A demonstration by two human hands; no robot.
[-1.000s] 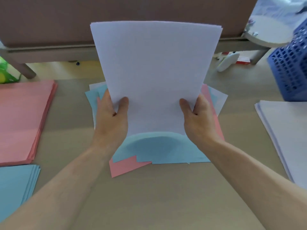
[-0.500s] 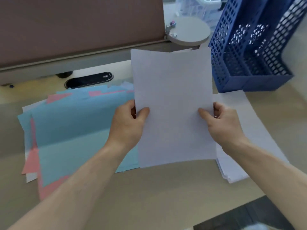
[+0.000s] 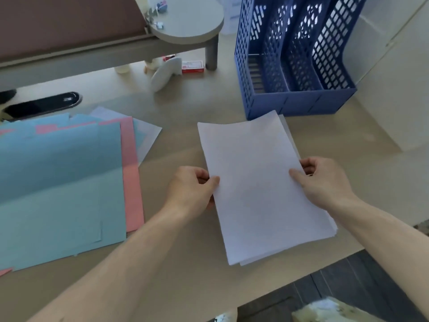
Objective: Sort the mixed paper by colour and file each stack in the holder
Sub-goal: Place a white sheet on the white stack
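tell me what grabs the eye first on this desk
The stack of white paper sheets at centre, pinched at its side edges by the left hand and right hand. Behind it to the right stands a blue perforated plastic file holder; to the left lies a loose pile of blue and pink paper.

Two hands (image 3: 191, 190) (image 3: 325, 182), one white stack (image 3: 260, 205), one mixed pile (image 3: 58, 182), one blue holder (image 3: 301, 104)

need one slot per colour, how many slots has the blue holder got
3. Left slot, middle slot and right slot stand side by side in the blue holder, behind the white paper. The holder's top is cut off; no more slots show.
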